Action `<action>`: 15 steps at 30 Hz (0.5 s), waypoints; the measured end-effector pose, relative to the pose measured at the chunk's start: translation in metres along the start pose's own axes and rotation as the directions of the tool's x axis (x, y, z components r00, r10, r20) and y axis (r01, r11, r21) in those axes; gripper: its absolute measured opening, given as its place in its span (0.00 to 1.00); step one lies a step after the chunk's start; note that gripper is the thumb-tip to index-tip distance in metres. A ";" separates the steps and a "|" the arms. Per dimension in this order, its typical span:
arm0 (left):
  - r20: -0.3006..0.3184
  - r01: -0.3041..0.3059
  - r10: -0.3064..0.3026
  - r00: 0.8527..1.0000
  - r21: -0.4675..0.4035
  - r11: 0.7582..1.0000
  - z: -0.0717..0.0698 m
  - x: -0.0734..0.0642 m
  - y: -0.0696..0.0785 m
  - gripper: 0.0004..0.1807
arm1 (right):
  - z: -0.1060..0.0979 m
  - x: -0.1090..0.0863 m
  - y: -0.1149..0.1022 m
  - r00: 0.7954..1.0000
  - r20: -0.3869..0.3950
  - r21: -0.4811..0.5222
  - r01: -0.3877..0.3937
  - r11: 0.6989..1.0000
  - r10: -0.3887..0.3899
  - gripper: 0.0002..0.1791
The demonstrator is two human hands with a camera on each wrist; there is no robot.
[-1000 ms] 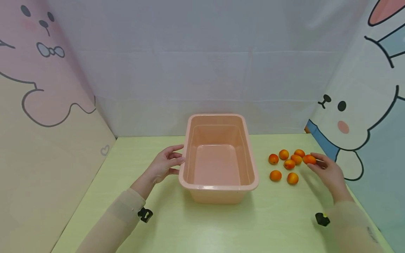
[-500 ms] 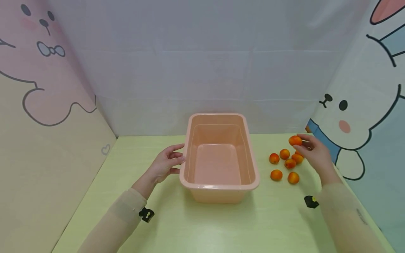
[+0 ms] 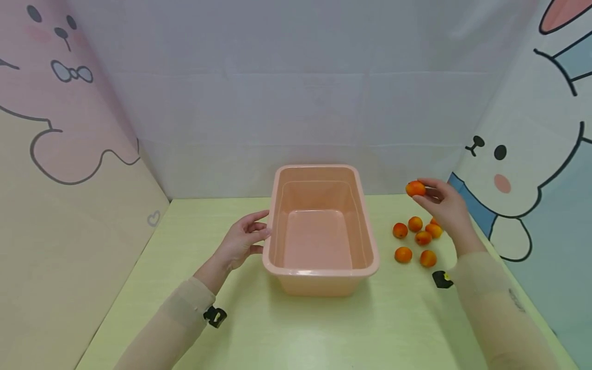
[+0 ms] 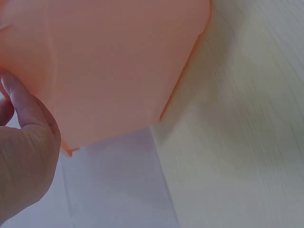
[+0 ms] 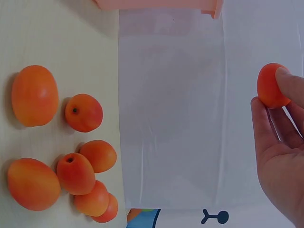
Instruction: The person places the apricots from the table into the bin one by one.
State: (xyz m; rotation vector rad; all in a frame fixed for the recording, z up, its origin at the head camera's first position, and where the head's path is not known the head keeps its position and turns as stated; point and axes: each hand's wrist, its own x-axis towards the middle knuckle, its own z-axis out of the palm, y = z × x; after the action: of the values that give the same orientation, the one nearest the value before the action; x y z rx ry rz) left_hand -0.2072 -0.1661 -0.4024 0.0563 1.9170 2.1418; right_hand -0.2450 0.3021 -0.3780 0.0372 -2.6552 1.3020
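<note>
A pale pink plastic basin (image 3: 319, 285) stands on the table, with nothing inside it. My left hand (image 3: 242, 239) holds its left rim, the thumb over the edge; in the left wrist view the hand (image 4: 28, 152) sits beside the basin's wall (image 4: 114, 71). Raised above the table's far right part, my right hand (image 3: 446, 203) pinches a small oval orange fruit (image 3: 415, 188) between thumb and fingertips. The right wrist view shows this fruit (image 5: 271, 86) at the fingertips. Several similar fruits (image 3: 423, 238) lie loosely grouped below and in front of that hand.
The light green-yellow table (image 3: 296, 334) ends at a pale wall sheet (image 3: 319, 113) right behind the basin. Side panels with cartoon animals (image 3: 522, 180) border it left and right. A small black device (image 3: 442, 279) is at the right cuff, another (image 3: 215, 316) at the left.
My right hand has lifted the orange fruit from the group and moved up and to the left with it. The left hand and the basin have stayed in place.
</note>
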 end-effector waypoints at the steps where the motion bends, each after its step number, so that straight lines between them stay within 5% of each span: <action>1: -0.001 0.000 0.000 1.000 -0.004 1.000 0.001 0.000 0.000 0.32 | 0.000 0.001 -0.003 1.000 -0.001 0.001 0.009 1.000 -0.009 0.35; 15: 0.006 -0.017 0.017 1.000 0.017 1.000 0.006 -0.002 -0.003 0.31 | 0.017 0.026 -0.051 0.994 0.007 0.095 0.110 0.989 -0.111 0.30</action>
State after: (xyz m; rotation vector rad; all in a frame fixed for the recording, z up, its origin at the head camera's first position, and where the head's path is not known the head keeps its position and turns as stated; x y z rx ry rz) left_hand -0.2036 -0.1603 -0.4042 0.0830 1.9385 2.1338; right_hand -0.2680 0.2589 -0.3434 0.2038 -2.5593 1.3945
